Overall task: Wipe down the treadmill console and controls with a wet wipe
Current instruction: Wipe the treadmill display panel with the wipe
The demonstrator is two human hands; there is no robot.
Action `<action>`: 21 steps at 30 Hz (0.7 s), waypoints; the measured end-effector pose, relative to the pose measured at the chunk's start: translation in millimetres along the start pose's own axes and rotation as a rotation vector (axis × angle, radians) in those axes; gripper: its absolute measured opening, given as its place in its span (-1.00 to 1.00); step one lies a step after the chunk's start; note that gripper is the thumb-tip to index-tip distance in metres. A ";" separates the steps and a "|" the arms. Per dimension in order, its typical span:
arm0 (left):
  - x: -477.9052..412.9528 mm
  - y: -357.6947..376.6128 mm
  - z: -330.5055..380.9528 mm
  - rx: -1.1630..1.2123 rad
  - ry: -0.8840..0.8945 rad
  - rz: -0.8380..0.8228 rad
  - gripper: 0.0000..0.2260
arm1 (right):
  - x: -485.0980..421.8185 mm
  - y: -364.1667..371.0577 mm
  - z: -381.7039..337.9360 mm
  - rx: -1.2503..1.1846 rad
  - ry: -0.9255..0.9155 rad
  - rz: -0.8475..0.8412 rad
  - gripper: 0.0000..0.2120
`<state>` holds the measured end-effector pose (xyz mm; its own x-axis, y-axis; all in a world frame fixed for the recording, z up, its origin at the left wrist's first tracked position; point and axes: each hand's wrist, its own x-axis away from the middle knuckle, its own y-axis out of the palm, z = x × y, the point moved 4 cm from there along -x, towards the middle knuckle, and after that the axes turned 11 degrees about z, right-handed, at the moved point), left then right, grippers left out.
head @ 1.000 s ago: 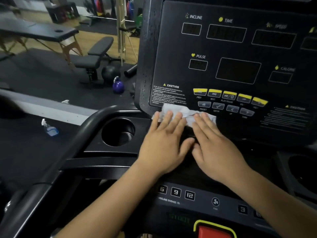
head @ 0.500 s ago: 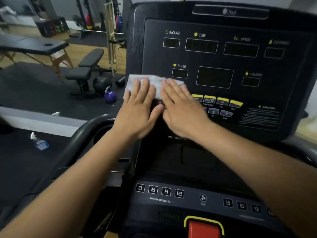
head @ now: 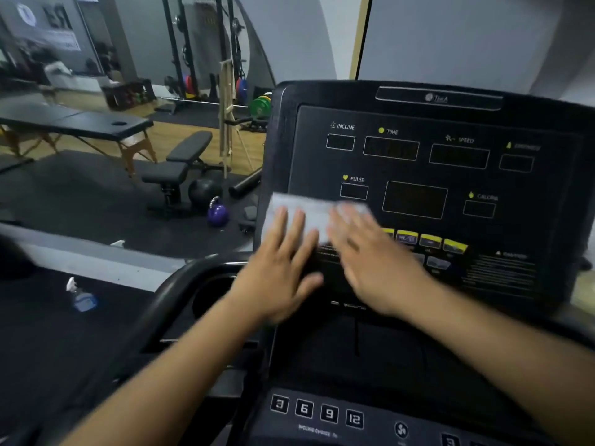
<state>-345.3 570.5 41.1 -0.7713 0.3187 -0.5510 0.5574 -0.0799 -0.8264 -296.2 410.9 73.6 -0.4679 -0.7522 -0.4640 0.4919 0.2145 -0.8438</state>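
The black treadmill console [head: 483, 123] fills the right half of the head view, with the INCLINE, TIME, SPEED and PULSE windows dark. A white wet wipe [head: 309, 214] lies flat against the panel's lower left, just below the PULSE window. My left hand [head: 280, 268] presses its left part with fingers spread. My right hand [head: 373, 262] presses its right part and covers the leftmost yellow buttons [head: 429, 241]. Both hands are blurred by motion. The lower control strip [head: 317, 412] shows keys 3, 6, 9, 12.
A round cup holder [head: 212, 294] and a curved black handrail [head: 154, 317] sit left of the console. A spray bottle [head: 82, 297] lies on the neighbouring belt. Beyond are a weight bench [head: 180, 165], a purple kettlebell [head: 218, 214] and a massage table [head: 96, 123].
Both hands slid the wipe up from the panel's bottom edge, over the caution text, to just below the PULSE window. The camera tilted up, showing the console's top.
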 end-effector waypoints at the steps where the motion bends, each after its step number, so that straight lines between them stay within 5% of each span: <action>1: 23.2 6.2 12.3 0.037 0.003 -0.043 -0.29 | 26.8 9.0 -14.1 -0.026 -0.011 -0.052 -0.44; 5: 30.7 11.5 19.2 0.097 -0.029 -0.079 -0.27 | 50.4 14.6 -22.3 -0.070 0.042 -0.122 -0.43; 9: -62.8 -21.3 -19.2 0.018 -0.023 0.080 -0.22 | -36.5 -26.1 36.4 0.046 0.084 0.020 -0.38; 14: -168.4 -61.3 -62.5 -0.112 -0.086 0.049 -0.17 | -122.4 -81.6 83.1 0.091 0.226 0.112 -0.41; 21: -36.6 -6.4 15.0 0.035 0.071 0.069 -0.29 | 17.6 -13.2 17.5 -0.030 0.099 0.102 -0.40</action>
<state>-325.3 545.2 64.8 -0.7071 0.3772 -0.5981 0.5964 -0.1363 -0.7910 -298.1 383.9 81.2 -0.4876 -0.6606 -0.5708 0.5194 0.3060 -0.7979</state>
